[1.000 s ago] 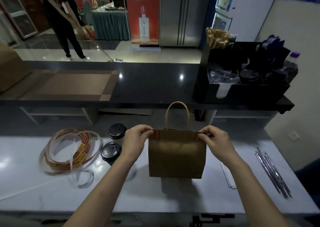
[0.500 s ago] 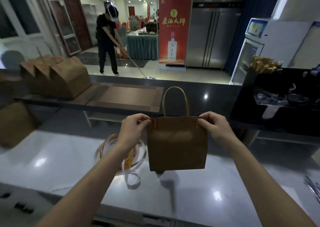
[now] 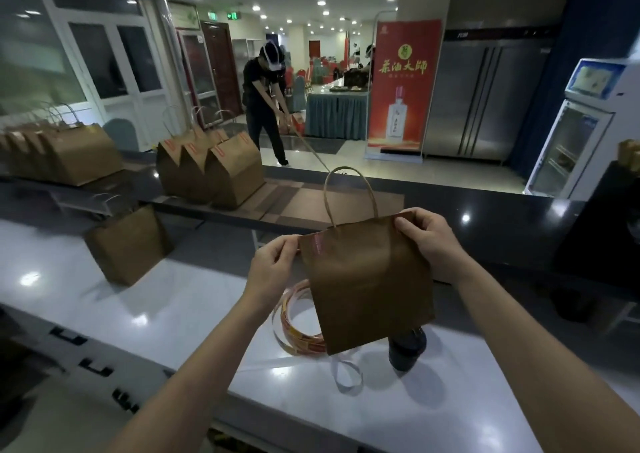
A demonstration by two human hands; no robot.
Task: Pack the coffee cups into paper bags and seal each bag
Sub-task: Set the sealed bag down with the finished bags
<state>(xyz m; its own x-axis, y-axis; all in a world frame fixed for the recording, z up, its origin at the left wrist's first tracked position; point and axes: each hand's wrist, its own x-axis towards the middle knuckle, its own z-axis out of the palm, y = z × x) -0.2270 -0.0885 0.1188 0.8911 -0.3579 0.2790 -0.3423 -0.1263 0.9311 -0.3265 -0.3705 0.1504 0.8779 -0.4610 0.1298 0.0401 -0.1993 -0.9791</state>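
Person [image 3: 265, 106] mopping; red banner [image 3: 403, 85]; steel fridge [image 3: 485, 96] behind.

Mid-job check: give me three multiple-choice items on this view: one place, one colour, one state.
1. Where is the paper bag relative to the white counter? A. lying on it. B. held above it. C. under it.
2. What colour is the seal strip at the bag's top corner? A. red. B. blue. C. green.
3. What is the left hand doing? A. pressing flat on the counter. B. holding a cup. C. pinching the bag's top corner.
Key: 1 B, its bottom edge hangs clear of the surface; 2 A, the strip shows red; 3 C, thumb and fingers close on the corner, the right hand gripping the other.
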